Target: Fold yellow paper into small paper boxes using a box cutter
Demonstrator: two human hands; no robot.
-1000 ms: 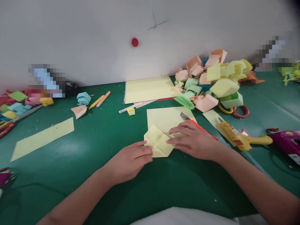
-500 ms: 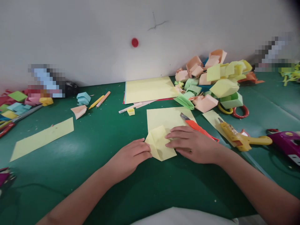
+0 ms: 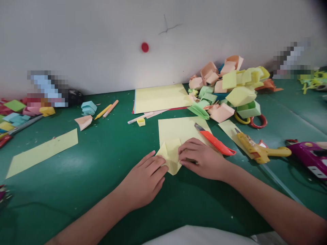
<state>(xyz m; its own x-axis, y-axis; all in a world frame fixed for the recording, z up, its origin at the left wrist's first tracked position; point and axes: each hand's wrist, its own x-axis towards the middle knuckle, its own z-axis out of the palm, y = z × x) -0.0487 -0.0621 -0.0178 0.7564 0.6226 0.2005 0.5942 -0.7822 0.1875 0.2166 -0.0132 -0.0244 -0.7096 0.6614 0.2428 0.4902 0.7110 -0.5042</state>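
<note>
Between my hands lies a folded piece of pale yellow paper [image 3: 174, 149], its left part raised in a creased flap. My left hand [image 3: 143, 180] presses its fingertips together on the paper's left side. On the opposite edge, the curled fingers of my right hand [image 3: 201, 158] grip the paper; the thumb is partly hidden. Just beyond, a flat yellow sheet [image 3: 168, 128] lies partly under the folded piece. A utility knife [image 3: 217, 141] with an orange handle and bare blade rests behind my right hand, across the sheet's right edge.
At the back right sits a heap of folded paper boxes [image 3: 240, 95], with scissors [image 3: 258, 120] beneath it. A yellow glue gun [image 3: 258, 148] lies right of my right hand, near a purple device [image 3: 310, 158]. A yellow strip [image 3: 42, 153] lies left; stacked sheets [image 3: 160, 98] are by the wall.
My right hand has moved slightly left, its fingers now curled at the paper's right edge, which is drawn inward. My left hand has shifted further onto the left flap. The view has shifted slightly.
</note>
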